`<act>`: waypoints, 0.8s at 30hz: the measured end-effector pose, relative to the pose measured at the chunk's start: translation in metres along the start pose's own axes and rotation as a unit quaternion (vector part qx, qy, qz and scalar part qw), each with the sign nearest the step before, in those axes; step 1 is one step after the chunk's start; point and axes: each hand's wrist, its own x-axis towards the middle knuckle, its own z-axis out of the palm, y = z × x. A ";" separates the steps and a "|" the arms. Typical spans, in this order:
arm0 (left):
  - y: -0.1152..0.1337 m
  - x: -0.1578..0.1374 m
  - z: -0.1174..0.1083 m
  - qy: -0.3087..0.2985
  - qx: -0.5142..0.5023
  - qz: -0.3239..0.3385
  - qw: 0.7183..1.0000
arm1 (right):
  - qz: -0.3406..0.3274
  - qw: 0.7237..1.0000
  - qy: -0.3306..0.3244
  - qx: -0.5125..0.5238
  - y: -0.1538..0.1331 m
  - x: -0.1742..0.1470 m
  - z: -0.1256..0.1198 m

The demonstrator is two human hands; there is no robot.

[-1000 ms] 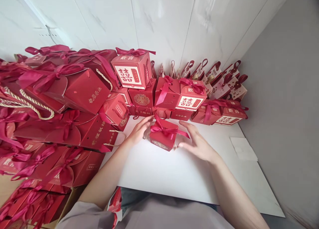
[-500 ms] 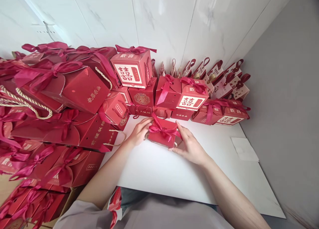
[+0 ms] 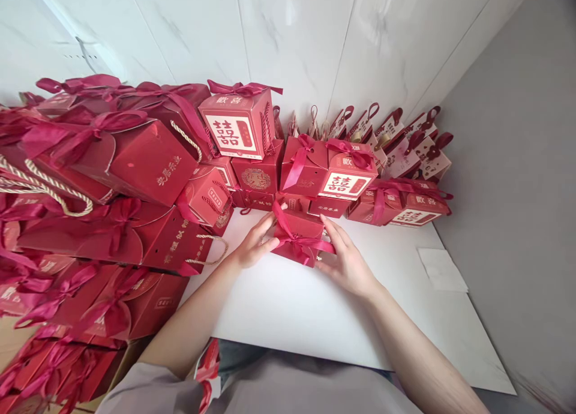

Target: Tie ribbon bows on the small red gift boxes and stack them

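A small red gift box [image 3: 308, 225] tied with a magenta ribbon bow [image 3: 297, 241] is between my two hands, at the middle of the white table [image 3: 292, 312]. My left hand [image 3: 255, 243] grips its left side, with the thumb at the near corner by the bow. On the opposite side, my right hand [image 3: 348, 263] holds the box with bent fingers, close to the ribbon's loose end. Part of a twisted cord shows at the box's right side. The underside is hidden.
Ribboned red boxes [image 3: 144, 159] are piled high on the left. A row of similar boxes [image 3: 346, 183] stands behind my hands, with small looped bags [image 3: 396, 141] behind. A white paper [image 3: 443, 270] lies at right, beside the grey wall [image 3: 517, 162].
The gift box has shifted slightly right and turned a little between my hands. My left thumb has come over to its near corner, and my right hand has moved slightly right.
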 end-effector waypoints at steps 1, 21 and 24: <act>-0.001 0.000 0.001 -0.008 0.002 -0.001 1.000 | 0.000 1.000 0.002 -0.001 0.000 0.000 0.000; -0.001 0.002 -0.003 0.133 0.100 -0.012 0.986 | 0.136 0.973 0.109 0.149 0.000 0.001 -0.008; -0.002 0.001 -0.002 0.085 0.093 -0.026 0.992 | 0.101 0.979 0.056 0.165 -0.007 0.000 -0.008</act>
